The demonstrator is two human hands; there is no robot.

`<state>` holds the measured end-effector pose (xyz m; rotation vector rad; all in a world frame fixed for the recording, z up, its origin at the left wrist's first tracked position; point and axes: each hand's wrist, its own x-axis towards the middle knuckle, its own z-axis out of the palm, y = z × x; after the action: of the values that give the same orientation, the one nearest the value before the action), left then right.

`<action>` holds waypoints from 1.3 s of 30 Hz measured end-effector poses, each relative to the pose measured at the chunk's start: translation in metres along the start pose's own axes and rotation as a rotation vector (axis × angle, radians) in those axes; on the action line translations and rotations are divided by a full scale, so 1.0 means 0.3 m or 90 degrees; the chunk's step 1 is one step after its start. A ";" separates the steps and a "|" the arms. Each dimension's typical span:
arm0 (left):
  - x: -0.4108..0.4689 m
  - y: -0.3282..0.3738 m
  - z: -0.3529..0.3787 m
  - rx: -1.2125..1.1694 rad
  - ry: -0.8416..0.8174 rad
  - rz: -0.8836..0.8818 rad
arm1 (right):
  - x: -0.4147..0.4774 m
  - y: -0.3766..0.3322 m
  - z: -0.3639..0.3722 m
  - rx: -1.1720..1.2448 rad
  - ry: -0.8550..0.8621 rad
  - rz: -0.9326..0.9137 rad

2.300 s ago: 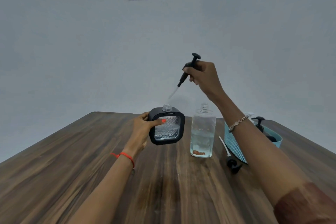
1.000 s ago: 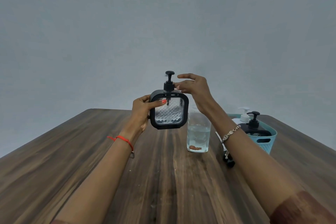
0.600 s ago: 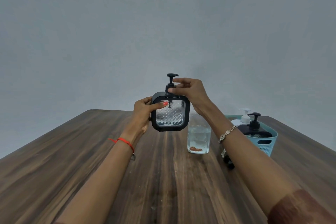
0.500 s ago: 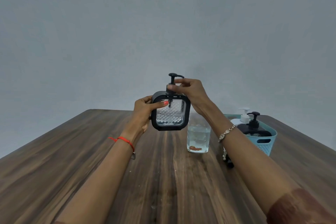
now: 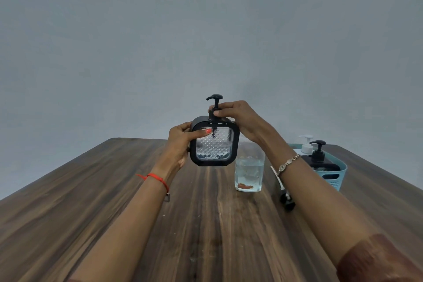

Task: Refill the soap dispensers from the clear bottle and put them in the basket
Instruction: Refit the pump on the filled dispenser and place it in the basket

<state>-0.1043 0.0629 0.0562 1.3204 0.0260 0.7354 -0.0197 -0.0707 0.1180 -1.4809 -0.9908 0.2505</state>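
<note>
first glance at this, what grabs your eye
The square black dispenser is held up at centre: the left hand grips its side while the right hand pinches its pump at the neck. Behind it the clear bottle stands on the wooden table, and at far right a blue basket holds a dark dispenser and a white one.

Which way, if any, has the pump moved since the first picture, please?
Yes: the pump moved down and left relative to the clear bottle, into the dispenser.

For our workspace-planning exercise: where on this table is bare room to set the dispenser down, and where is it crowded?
The table is bare left of the left hand and across the near middle. Crowded far right: clear bottle, loose pump, basket.
</note>
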 end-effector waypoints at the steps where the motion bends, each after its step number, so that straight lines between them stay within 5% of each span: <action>1: -0.001 -0.001 -0.001 0.001 0.000 0.001 | 0.000 -0.001 -0.002 -0.003 0.003 -0.003; 8: 0.001 0.002 0.012 0.006 0.006 0.002 | -0.008 0.016 0.044 -0.117 0.195 -0.074; 15: -0.004 0.003 0.001 -0.009 -0.012 -0.014 | -0.013 -0.015 0.009 -0.048 0.011 -0.006; 39: -0.016 -0.026 0.052 0.008 0.051 0.009 | -0.044 0.031 0.179 -0.227 0.443 -0.090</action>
<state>-0.0979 0.0465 0.0517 1.3031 0.0851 0.8008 -0.0602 -0.0406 0.0936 -1.6351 -0.5759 -0.5433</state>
